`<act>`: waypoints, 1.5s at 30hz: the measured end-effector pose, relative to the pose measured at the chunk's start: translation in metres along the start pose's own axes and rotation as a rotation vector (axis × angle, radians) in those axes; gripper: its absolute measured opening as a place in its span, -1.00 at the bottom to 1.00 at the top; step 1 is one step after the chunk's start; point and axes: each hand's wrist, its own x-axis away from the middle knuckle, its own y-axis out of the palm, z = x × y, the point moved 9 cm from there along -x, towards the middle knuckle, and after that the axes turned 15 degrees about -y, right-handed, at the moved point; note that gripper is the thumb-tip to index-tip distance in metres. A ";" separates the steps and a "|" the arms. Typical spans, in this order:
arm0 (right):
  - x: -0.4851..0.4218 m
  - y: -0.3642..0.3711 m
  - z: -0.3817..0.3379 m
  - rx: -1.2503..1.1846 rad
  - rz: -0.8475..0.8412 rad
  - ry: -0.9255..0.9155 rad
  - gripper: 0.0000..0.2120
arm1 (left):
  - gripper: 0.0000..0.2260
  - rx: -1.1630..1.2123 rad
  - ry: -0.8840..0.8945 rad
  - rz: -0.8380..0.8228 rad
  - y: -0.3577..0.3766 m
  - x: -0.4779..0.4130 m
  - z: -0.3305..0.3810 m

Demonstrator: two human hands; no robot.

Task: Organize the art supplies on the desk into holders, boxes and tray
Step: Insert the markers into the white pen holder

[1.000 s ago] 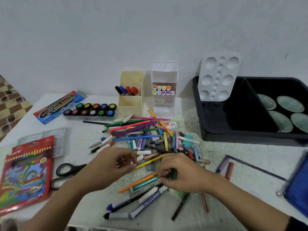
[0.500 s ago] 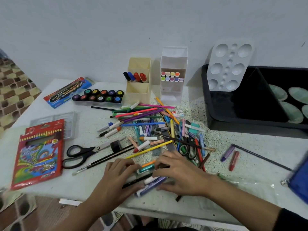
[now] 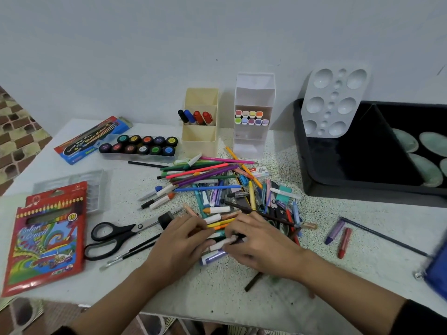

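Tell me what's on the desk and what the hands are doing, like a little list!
hands: left hand and right hand, fingers curled on markers
pile: loose pens and pencils, mid-desk
cream holder: four capped pens inside
white holder: colour-capped pens inside
black tray: on the right, palette leaning in it
left side: scissors, red pencil box

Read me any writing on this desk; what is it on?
"18": round badge on the red pencil box.
"Color Pencil": same box, stylised lettering.
Too blurred: script on the blue box, perhaps "Water".
Too small: labels on the paint pot lids.
Unreadable: red label on the white packet.
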 end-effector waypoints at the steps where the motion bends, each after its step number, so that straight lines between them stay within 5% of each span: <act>1: 0.000 -0.001 0.001 -0.009 0.001 -0.007 -0.81 | -0.78 0.009 0.007 -0.011 0.000 -0.001 0.000; 10: -0.007 -0.005 0.014 -0.204 -0.022 0.040 -0.84 | -0.73 0.022 0.004 -0.079 -0.009 -0.020 0.008; 19: 0.006 -0.067 0.092 -0.459 0.336 0.415 -0.95 | -0.89 0.372 -0.255 0.057 -0.062 -0.099 -0.005; 24: 0.007 -0.116 0.120 -0.693 0.693 0.505 -0.68 | -0.89 0.652 -0.359 0.118 -0.092 -0.149 -0.003; 29: 0.005 -0.161 0.141 -0.652 0.908 0.499 -0.48 | -0.87 0.774 -0.310 0.126 -0.111 -0.190 0.016; 33: 0.003 -0.168 0.155 -0.565 0.910 0.572 -0.84 | -0.92 0.772 -0.278 0.152 -0.109 -0.207 0.024; 40: 0.016 -0.167 0.163 -0.379 0.954 0.661 -0.94 | -0.85 0.763 -0.233 0.202 -0.106 -0.212 0.032; 45: 0.018 -0.174 0.155 -0.371 0.982 0.618 -0.80 | -0.85 0.758 -0.245 0.211 -0.102 -0.209 0.026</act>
